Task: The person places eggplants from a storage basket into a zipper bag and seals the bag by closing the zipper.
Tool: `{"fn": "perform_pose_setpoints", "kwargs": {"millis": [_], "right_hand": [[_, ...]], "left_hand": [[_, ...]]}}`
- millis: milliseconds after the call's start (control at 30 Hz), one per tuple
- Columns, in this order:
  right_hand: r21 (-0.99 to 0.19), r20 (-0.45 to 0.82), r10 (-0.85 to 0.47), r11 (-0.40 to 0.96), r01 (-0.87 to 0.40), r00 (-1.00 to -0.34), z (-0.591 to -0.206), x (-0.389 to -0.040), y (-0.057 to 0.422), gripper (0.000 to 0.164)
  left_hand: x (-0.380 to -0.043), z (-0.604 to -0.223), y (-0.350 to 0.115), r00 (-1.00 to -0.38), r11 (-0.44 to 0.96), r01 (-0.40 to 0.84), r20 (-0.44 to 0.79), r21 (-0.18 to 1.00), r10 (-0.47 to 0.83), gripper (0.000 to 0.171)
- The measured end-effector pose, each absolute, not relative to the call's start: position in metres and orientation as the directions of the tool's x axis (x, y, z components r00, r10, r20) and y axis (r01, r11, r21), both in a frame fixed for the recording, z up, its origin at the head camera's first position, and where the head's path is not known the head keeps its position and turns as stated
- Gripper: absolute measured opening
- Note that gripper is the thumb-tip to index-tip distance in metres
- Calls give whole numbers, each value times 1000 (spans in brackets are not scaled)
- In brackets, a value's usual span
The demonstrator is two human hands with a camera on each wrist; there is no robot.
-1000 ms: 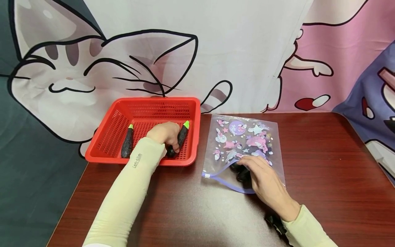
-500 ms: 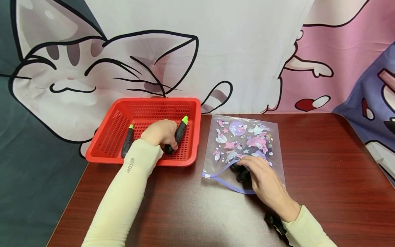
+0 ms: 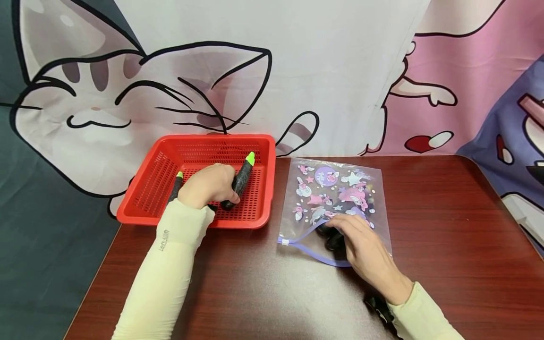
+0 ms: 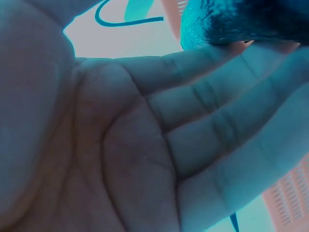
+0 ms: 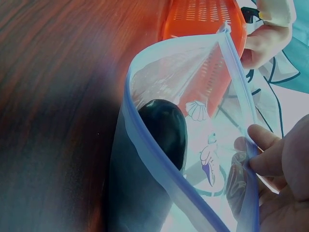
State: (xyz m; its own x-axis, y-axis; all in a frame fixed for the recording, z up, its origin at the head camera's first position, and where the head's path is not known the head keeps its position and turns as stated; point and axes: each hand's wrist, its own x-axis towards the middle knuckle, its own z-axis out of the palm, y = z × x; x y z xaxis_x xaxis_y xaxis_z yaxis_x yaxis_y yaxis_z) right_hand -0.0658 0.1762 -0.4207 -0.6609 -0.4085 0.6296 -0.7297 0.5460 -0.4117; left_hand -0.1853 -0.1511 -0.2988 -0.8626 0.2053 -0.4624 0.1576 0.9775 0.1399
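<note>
In the head view, my left hand (image 3: 210, 184) is inside the red basket, gripping the lower end of a dark, bumpy cucumber (image 3: 242, 178) with a bright green tip. The cucumber slants up and right. In the left wrist view, the long fingers reach under the dark cucumber (image 4: 241, 21); the thumb's contact is hidden. My right hand (image 3: 367, 250) pinches the upper rim of a clear zip bag (image 3: 303, 212), whose purple-edged mouth gapes. Inside the bag lie dark, glossy, rounded things (image 3: 335, 242); the right wrist view shows one, long like an eggplant (image 5: 166, 130).
A second green-tipped cucumber (image 3: 174, 188) lies at the left of the red basket (image 3: 265, 219), partly behind my left hand. The basket and bag rest on a brown wooden table (image 3: 263, 293). A cartoon-printed cloth (image 3: 340, 80) hangs behind.
My left hand has shifted left inside the basket, drawing the held cucumber left and slightly up with it. The right hand and the bag have stayed in place.
</note>
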Motion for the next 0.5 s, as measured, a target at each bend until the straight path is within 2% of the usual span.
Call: {"fn": "perform_pose_setpoints", "kwargs": {"millis": [500], "right_hand": [[-406,636,-411,541,-736,-653,-422,-67,175,39]], "left_hand": [[-159,-289,-158,-898,955,246,-330,169,290,25]]}}
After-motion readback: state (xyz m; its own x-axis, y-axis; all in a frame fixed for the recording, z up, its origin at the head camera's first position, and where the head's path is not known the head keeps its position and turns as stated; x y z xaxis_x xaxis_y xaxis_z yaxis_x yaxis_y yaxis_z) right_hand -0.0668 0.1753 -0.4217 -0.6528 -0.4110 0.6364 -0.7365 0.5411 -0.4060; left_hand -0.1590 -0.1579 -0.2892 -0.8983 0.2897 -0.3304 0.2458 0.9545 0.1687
